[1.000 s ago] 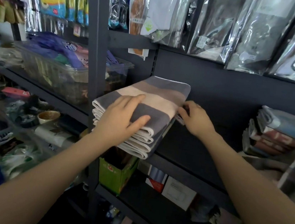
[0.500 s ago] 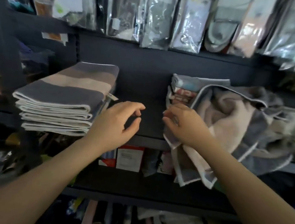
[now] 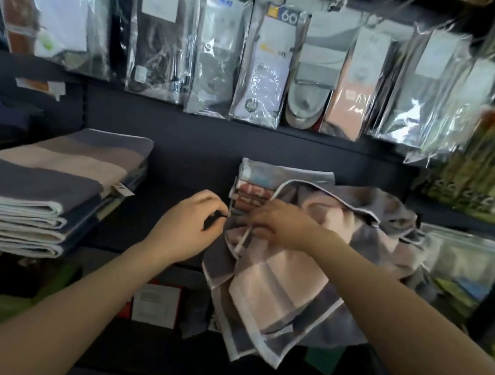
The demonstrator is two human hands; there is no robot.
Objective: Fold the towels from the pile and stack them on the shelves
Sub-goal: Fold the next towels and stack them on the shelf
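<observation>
A neat stack of folded grey-and-beige striped towels (image 3: 39,193) lies at the left of the dark shelf (image 3: 156,207). At the right sits a crumpled pile of grey-and-pink towels (image 3: 344,227), and one loose towel (image 3: 273,299) hangs from it over the shelf's front edge. My right hand (image 3: 279,225) grips the top edge of that loose towel. My left hand (image 3: 188,227) pinches the same edge just to the left, fingers closed on the cloth.
A small stack of folded patterned cloths (image 3: 255,188) stands behind the pile. Packaged socks (image 3: 264,64) hang in a row above the shelf. Boxes (image 3: 157,304) sit on the lower shelf. Green packets (image 3: 492,167) and a clear bin (image 3: 465,257) fill the right side.
My view and both hands have shifted right, from the folded stack to the crumpled pile. Both hands have come together and taken hold of the loose towel's edge.
</observation>
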